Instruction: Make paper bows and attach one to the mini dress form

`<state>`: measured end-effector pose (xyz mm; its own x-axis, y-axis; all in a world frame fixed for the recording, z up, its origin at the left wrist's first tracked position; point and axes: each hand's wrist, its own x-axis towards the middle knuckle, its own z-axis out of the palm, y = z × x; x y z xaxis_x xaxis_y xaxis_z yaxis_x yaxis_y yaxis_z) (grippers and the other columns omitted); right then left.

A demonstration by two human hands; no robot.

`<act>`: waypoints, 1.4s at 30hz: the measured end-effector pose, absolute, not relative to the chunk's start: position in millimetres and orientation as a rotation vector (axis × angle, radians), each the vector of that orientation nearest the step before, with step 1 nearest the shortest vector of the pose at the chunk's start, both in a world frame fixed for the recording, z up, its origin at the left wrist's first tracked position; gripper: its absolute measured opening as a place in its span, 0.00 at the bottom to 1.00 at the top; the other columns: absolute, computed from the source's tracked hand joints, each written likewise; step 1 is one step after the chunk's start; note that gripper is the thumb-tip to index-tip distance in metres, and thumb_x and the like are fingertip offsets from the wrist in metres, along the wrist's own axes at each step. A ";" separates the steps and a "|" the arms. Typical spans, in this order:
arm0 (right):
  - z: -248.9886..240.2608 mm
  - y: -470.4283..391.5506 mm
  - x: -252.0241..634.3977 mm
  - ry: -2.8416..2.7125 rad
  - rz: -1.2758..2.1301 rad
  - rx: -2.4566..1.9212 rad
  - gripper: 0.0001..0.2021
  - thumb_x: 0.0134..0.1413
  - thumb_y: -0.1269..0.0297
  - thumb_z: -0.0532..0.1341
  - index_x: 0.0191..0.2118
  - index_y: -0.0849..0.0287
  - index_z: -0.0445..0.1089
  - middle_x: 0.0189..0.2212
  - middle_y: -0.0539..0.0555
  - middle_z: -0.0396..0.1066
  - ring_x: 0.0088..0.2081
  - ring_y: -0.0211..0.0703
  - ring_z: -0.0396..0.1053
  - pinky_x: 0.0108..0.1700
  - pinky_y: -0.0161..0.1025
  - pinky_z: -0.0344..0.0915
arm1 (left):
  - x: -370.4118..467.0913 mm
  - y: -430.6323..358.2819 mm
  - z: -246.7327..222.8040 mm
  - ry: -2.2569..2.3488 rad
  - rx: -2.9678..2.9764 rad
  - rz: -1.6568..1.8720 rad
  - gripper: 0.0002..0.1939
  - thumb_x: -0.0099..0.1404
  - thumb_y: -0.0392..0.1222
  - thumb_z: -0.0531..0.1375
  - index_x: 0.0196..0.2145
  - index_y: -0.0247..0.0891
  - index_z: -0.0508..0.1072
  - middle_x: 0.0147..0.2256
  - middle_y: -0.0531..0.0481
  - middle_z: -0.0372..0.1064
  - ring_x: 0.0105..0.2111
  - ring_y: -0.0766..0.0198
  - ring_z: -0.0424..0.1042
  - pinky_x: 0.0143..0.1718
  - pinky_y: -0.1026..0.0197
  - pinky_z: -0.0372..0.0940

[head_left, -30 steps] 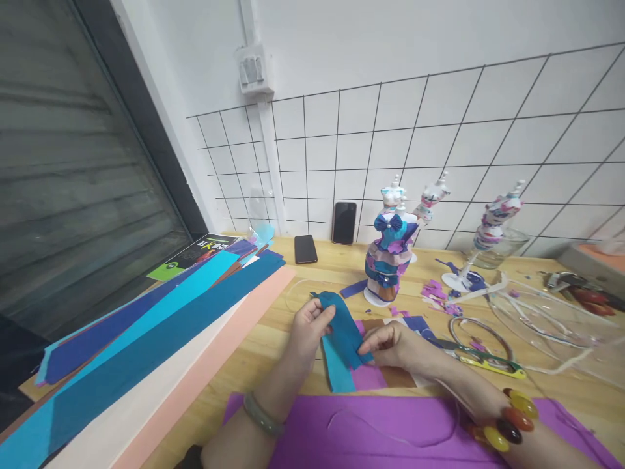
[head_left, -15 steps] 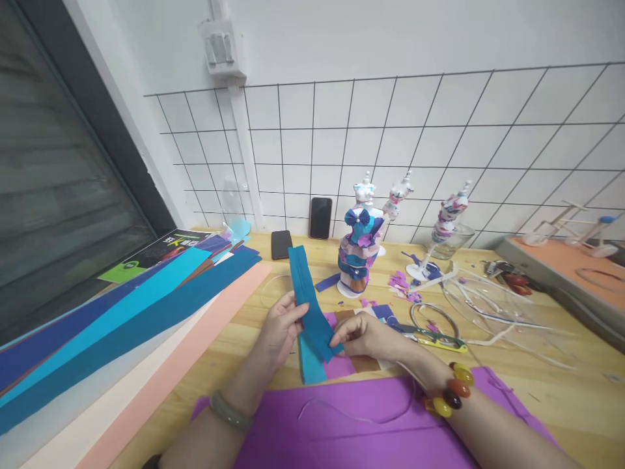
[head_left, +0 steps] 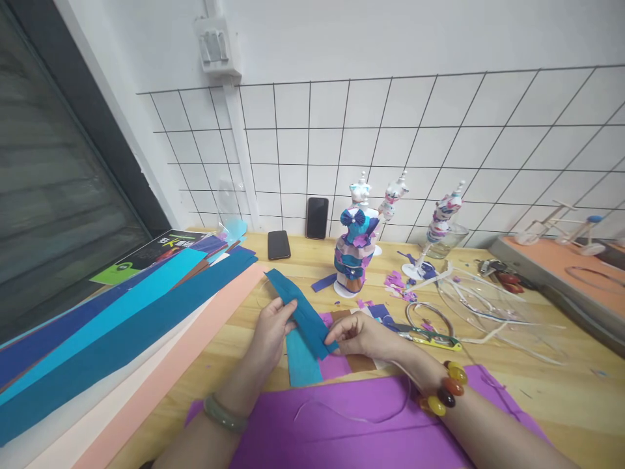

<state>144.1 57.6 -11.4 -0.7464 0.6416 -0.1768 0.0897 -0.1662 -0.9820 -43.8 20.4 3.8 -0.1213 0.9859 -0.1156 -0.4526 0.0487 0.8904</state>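
A dark teal strip (head_left: 303,317), paper or thin fabric, is stretched slantwise between my hands above the table. My left hand (head_left: 273,326) pinches its left edge near the middle, thumb on top. At the lower right end, my right hand (head_left: 361,335) grips the strip between thumb and fingers. Under it lies a lighter blue piece (head_left: 303,365), beside purple, brown and white pieces partly covered by my right hand. A large purple sheet (head_left: 342,423) with a thin cord (head_left: 351,420) on it spreads beneath my forearms.
Long coloured sheets (head_left: 122,312) fill the left side. A small decorated dress form (head_left: 356,251) stands ahead, with other mini forms behind. Scissors (head_left: 430,335), a wire ring (head_left: 430,319) and a clear plastic bag (head_left: 493,312) lie right. Two phones, one a flat phone (head_left: 278,245), sit at the back.
The teal strip has tilted, its far end swinging left and down. My left hand has shifted slightly left with it. Both hands keep their hold; the view has shifted a little.
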 end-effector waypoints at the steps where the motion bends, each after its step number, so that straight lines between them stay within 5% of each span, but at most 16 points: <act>1: -12.0 57.8 144.1 -1.719 1.977 -0.829 0.14 0.33 0.63 0.69 0.31 0.63 0.75 0.20 0.47 0.70 0.22 0.31 0.65 0.31 0.32 0.63 | -44.1 20.5 4.2 0.998 0.733 1.433 0.11 0.52 0.41 0.62 0.34 0.34 0.71 0.32 0.46 0.73 0.32 0.61 0.71 0.35 0.57 0.66; 12: -11.1 57.4 142.1 -1.706 2.010 -0.799 0.14 0.31 0.63 0.69 0.31 0.62 0.75 0.25 0.50 0.73 0.26 0.34 0.68 0.36 0.35 0.64 | -36.1 15.5 3.3 0.953 0.858 1.191 0.11 0.51 0.41 0.63 0.31 0.32 0.71 0.28 0.47 0.73 0.26 0.63 0.71 0.31 0.59 0.67; 31: -13.9 57.3 142.4 -1.903 1.802 -0.747 0.13 0.38 0.62 0.67 0.34 0.60 0.75 0.26 0.49 0.68 0.26 0.32 0.62 0.29 0.31 0.59 | -29.5 14.3 4.2 0.994 0.815 1.171 0.13 0.50 0.42 0.64 0.32 0.33 0.69 0.26 0.46 0.73 0.25 0.62 0.72 0.30 0.58 0.68; 42: 24.7 64.8 163.7 -1.656 1.824 -0.774 0.14 0.42 0.63 0.65 0.38 0.61 0.72 0.31 0.53 0.72 0.33 0.36 0.68 0.42 0.37 0.62 | -33.0 18.3 5.0 1.121 0.783 1.182 0.13 0.47 0.41 0.65 0.29 0.33 0.69 0.25 0.49 0.73 0.24 0.63 0.72 0.29 0.59 0.68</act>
<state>163.7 64.8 24.7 -0.6813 0.7302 -0.0508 -0.0198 -0.0877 -0.9959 -33.0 18.3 5.0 -0.0023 0.9674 -0.2533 -0.3040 0.2406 0.9218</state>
